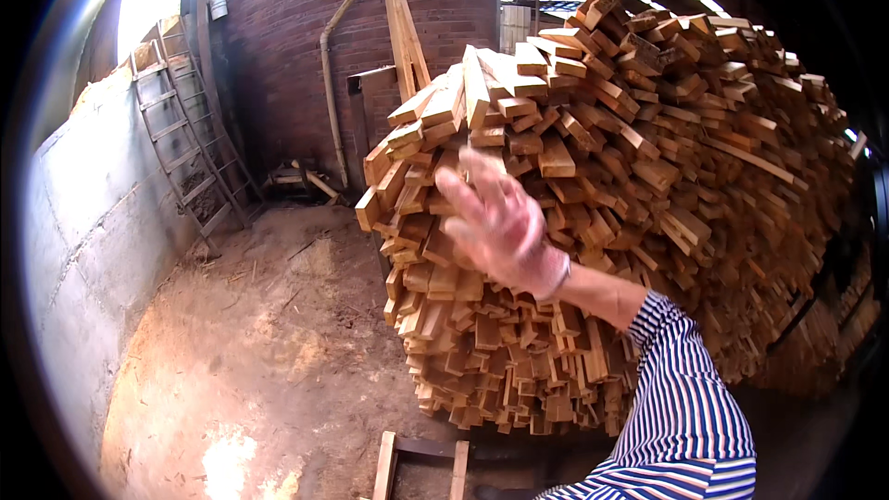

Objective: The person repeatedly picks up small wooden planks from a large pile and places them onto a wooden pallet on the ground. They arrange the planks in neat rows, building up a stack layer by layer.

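Rough-sawn wood slats form a tall, uneven stack (602,222), their square-cut ends facing outward and jutting at mixed lengths. Right hand (500,222), gloved and blurred, is raised before the stack's face with fingers spread, gripping nothing; contact cannot be confirmed. Left hand is out of view. Stacking appears well advanced. Left of the stack: sawdust-strewn dirt floor (259,343), wooden ladder (190,139), brick wall (278,37).

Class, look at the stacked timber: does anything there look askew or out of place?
Yes. On top of the wood stack, near the raised right hand, one plank tilts up on edge instead of lying flat, and many plank ends jut out unevenly.
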A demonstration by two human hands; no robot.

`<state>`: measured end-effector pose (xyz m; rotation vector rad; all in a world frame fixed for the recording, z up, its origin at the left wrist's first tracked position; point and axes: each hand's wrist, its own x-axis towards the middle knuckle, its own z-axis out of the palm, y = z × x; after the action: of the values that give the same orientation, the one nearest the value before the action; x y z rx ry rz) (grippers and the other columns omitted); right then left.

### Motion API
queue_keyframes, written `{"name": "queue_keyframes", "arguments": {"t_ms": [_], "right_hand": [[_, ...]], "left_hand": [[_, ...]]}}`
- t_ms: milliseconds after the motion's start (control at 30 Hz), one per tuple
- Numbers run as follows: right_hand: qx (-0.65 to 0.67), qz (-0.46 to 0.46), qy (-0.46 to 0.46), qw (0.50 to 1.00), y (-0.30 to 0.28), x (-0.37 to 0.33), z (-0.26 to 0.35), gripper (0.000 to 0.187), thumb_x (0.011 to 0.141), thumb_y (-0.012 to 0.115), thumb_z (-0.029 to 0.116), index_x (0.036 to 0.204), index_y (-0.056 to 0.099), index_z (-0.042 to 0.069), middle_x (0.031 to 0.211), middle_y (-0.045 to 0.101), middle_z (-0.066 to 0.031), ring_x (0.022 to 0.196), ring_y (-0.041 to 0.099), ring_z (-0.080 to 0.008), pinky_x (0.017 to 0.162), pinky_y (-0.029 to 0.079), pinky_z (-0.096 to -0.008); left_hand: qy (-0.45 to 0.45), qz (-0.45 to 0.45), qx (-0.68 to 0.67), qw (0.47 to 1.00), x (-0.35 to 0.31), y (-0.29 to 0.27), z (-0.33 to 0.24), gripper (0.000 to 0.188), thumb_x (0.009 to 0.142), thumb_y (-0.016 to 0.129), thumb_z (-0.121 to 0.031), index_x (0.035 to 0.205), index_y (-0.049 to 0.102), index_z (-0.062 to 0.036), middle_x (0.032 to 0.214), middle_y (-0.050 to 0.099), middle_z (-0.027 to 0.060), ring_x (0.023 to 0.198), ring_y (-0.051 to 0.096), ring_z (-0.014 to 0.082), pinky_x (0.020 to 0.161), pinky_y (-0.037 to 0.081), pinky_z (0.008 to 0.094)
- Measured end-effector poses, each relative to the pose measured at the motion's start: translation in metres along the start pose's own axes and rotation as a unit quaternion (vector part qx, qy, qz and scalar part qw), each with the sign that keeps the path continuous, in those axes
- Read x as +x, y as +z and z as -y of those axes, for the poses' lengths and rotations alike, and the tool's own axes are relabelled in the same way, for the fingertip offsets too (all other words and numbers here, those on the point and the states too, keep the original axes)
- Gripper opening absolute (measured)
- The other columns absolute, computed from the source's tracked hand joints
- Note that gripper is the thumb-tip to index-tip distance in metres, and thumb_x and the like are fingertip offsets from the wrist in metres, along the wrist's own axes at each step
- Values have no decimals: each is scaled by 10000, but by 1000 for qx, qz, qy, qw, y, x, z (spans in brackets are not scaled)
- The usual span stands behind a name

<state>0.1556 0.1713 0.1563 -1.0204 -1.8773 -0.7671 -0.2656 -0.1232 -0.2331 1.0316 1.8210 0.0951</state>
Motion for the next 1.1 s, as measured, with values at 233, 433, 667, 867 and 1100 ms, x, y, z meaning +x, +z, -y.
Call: {"name": "queue_keyframes", "arguments": {"t_ms": [233,433,667,867,1100], "right_hand": [[-285,396,-21,873,22,171,-1,831,979,641,160,1663,191,299,1702,221,-162,1528,303,-414,1204,384,-571],[-185,328,-1,926,55,192,-55,802,865,745,173,1585,409,282,1621,372,-213,1376,486,-504,1031,483,-636],[-186,258,-14,948,77,176,-83,630,864,711,148,1465,543,226,1359,562,-247,1266,572,-454,951,505,-631],[-368,108,-115,916,123,160,-108,330,791,667,238,1102,675,127,995,660,-256,886,675,-418,481,473,-553],[-406,10,65,911,173,163,-117,304,897,572,223,1013,741,-1,1076,706,-297,1002,683,-441,781,513,-644]], "left_hand": [[184,-132,-118,967,65,-5,-40,748,968,733,-418,1526,468,4,1522,519,226,1417,489,313,1165,419,456],[404,-66,-350,842,160,-15,-219,580,999,682,-130,1503,450,37,1506,523,218,1344,530,301,1127,439,392],[457,21,-338,822,26,-48,-346,625,1032,658,-308,1548,451,-23,1444,572,174,1316,543,274,1104,456,397],[709,-52,-372,597,-47,-154,-549,598,1032,645,-340,1516,491,-24,1362,619,72,1162,592,164,1012,469,309],[690,31,-246,680,8,-240,-792,495,1109,537,-257,1543,460,-33,1441,589,89,1242,592,192,1075,461,341]]}}
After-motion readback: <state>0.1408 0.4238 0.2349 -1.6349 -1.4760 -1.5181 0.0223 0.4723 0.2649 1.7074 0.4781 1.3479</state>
